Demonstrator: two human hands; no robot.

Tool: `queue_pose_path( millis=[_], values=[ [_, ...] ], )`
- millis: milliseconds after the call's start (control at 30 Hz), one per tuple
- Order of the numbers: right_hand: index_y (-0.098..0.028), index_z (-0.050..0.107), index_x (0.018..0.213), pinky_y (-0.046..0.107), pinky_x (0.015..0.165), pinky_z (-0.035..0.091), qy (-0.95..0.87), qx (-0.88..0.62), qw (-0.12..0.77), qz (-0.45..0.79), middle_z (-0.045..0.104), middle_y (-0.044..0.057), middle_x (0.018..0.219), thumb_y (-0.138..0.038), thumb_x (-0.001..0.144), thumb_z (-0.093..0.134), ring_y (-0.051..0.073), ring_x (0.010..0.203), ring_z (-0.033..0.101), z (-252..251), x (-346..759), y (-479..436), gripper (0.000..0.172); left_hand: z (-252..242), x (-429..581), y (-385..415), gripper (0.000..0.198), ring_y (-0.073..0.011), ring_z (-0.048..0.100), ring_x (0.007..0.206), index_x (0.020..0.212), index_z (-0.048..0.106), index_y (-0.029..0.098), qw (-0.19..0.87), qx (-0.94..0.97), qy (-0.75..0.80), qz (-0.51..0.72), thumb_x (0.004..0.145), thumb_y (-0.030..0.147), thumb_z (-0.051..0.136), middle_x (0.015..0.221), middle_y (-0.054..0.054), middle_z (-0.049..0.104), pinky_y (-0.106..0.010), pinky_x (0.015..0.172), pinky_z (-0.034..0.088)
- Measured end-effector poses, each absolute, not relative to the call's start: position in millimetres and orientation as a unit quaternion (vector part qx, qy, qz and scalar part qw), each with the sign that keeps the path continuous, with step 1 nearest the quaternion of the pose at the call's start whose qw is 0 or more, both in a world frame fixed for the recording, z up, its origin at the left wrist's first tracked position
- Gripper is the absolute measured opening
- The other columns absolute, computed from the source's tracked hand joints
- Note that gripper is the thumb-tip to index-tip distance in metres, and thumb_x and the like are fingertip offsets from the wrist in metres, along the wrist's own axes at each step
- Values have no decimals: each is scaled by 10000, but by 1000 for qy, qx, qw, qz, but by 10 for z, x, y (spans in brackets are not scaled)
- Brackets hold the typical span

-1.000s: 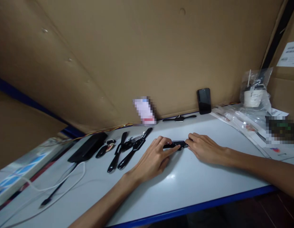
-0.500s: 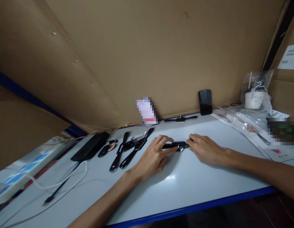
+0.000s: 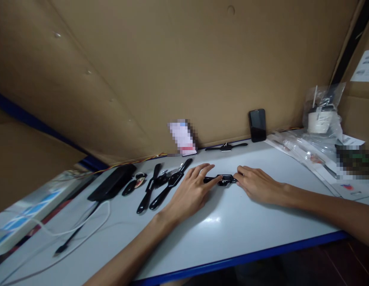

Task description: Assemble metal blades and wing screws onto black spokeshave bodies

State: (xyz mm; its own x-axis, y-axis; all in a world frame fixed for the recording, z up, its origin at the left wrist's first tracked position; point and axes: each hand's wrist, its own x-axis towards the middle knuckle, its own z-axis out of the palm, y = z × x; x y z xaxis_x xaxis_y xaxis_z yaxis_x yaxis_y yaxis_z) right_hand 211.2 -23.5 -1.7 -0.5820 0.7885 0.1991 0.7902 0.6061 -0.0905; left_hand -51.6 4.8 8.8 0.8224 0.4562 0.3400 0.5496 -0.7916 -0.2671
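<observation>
In front of me a black spokeshave [image 3: 227, 180] lies crosswise low over the white table. Its right handle is pinched in the curled fingers of my right hand [image 3: 255, 183]. My left hand [image 3: 194, 186] is at the other end, fingers stretched out and apart, one fingertip touching the tool's middle near a small bright screw. That hand partly hides the left handle. Two similar black spokeshaves, one [image 3: 150, 190] beside another [image 3: 171, 184], rest left of my left hand. A further spokeshave [image 3: 226, 147] lies at the back by the cardboard wall.
A blurred-screen phone [image 3: 182, 137] and a dark phone [image 3: 257, 125] lean against the cardboard. At left are a black case [image 3: 113, 183], a key fob [image 3: 130, 187], cables and a power strip [image 3: 32, 210]. Plastic packages [image 3: 306, 157] and a bagged cup [image 3: 319, 121] stand right.
The fingers of my left hand have lifted and spread, with one fingertip moved onto the spokeshave's middle. The spokeshave has turned slightly in my right hand, which stays in place.
</observation>
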Motion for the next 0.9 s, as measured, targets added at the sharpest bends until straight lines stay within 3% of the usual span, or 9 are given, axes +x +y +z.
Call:
queue_pose_path(
  millis=[167,467,600,767,900],
  values=[
    [-109,666,1070,333,666,447,-890,-438,123,-12,639,109,1035,-7,934,491,183,752,571,-29,2122,-236,244,80,-494,13,566,-359,486,1330,1306,697,221,96,-958,-215,-165,804,-1,561,1450,-151,549,-593,1003,518],
    [-111,674,1148,343,658,474,-892,-437,112,-11,647,120,1061,-33,960,491,199,757,599,-20,2127,-238,273,60,-466,0,866,-381,438,1406,1582,420,246,90,-959,-227,-142,772,-45,516,1566,-178,444,-620,1055,489],
    [-110,681,1112,345,652,467,-892,-438,107,-9,647,122,1062,-26,951,493,202,764,598,9,2122,-247,261,53,-533,53,789,-355,460,1375,1530,480,226,80,-948,-250,-178,796,-63,475,1509,-164,495,-628,1059,493],
    [-105,678,1069,337,652,452,-894,-435,108,-5,641,115,1043,-14,951,473,188,753,578,14,2117,-243,254,12,-536,69,578,-358,479,1345,1316,662,185,68,-939,-270,-201,811,-41,495,1448,-163,525,-639,1056,496],
    [-103,680,1085,333,664,453,-892,-440,106,-7,639,113,1041,-19,950,481,183,752,577,-3,2114,-234,255,16,-495,31,644,-343,484,1323,1455,549,188,57,-942,-264,-199,851,-24,481,1446,-171,513,-623,1044,506]
  ],
)
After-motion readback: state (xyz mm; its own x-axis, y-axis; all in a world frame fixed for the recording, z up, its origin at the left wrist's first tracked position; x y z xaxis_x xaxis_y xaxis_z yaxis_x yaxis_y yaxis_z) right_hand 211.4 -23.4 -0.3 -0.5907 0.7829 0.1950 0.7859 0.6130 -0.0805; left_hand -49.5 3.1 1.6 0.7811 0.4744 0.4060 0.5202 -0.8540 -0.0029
